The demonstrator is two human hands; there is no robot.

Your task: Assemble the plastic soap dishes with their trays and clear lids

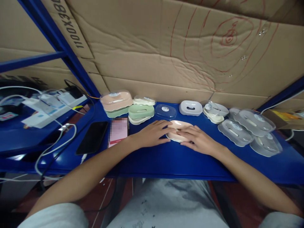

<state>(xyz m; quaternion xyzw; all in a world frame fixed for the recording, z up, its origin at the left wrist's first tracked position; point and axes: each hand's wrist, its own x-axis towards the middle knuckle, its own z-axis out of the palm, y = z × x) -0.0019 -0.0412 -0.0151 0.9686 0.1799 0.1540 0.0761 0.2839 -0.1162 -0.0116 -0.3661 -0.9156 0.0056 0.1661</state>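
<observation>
Peach oval dish [181,124] sits on the blue worktop [152,161] near its middle, between the front and back edges, a cream rim showing below it. The left hand [155,133] holds its left end, thumb on the near side and fingers over the top. The right hand [197,137] holds the right end with fingers bent across the middle; what those fingertips touch is hard to make out, as they overlap and look slightly blurred.

Toward the back edge, just beyond the left hand, lies a clear lid [161,111] with a round sticker. To its right stands a pale grey dish [182,110]; to its left, a green dish [135,115]. Grey covered dishes [237,139] cluster toward the right edge. A black phone [92,137] lies left of the left forearm, toward the front edge.
</observation>
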